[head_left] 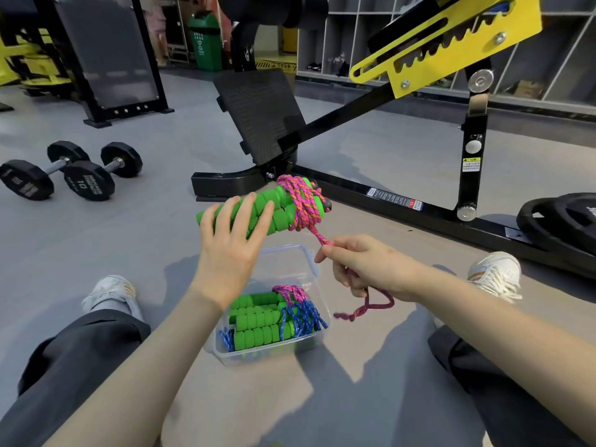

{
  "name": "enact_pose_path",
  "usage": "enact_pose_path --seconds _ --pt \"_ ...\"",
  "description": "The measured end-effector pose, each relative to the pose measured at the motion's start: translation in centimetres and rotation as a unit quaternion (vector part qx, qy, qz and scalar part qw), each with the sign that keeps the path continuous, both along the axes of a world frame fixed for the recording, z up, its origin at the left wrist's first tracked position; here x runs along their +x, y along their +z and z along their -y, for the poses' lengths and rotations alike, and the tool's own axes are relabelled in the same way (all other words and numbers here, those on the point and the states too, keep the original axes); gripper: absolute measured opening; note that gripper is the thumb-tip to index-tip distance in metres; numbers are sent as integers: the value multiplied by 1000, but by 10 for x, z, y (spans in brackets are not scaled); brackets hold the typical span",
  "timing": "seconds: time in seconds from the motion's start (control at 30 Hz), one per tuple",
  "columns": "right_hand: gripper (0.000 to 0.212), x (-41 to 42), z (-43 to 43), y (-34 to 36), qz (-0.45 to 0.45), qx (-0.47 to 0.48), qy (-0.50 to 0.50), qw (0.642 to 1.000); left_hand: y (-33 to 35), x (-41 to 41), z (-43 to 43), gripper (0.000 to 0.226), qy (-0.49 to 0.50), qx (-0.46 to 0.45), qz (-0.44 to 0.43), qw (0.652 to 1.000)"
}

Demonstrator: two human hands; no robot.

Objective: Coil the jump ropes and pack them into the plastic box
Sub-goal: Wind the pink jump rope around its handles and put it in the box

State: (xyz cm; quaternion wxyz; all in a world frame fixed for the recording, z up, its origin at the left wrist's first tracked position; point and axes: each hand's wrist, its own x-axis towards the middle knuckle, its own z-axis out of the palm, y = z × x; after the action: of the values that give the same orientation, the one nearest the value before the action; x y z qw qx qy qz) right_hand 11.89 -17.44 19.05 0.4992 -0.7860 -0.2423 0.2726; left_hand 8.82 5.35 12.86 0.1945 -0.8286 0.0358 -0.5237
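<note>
Rope-winding on a gym floor, hemmed in by equipment.

A black-and-yellow exercise machine frame [371, 124] looms beyond; black dumbbells [69, 171] marked "10" lie far left. The clear plastic box [317, 321], partly hidden by the left hand [230, 246], holds coiled ropes. That hand's grip clamps green foam handles [258, 211]; the right hand [364, 264] pinches the pink braided rope [301, 201].

A smooth grey gym floor [96, 240] spreads around a black steel bench frame with a yellow notched adjustment plate [448, 43]. Left of that frame lie two black hexagonal dumbbells [69, 171] (marked 10). Right of it rest stacked black weight plates [561, 221]. Behind it stand grey open cubby shelves [354, 37] and a green plastic bin [204, 40].
</note>
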Motion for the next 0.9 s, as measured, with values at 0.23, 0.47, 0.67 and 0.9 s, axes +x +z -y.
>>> enact_pose_path --seconds 0.23,0.47,0.67,0.9 --pt "23 0 7 15 108 -139 27 984 -10 2 0 64 25 -16 -41 999" --pt "26 -17 -5 21 323 -275 92 901 -17 4 6 67 44 -62 -90 993" --pt "27 -18 5 39 350 -327 118 870 -17 4 6 66 36 -127 -127 983" --pt "26 -25 12 41 365 -358 171 842 -18 5 17 58 9 -208 -179 962"
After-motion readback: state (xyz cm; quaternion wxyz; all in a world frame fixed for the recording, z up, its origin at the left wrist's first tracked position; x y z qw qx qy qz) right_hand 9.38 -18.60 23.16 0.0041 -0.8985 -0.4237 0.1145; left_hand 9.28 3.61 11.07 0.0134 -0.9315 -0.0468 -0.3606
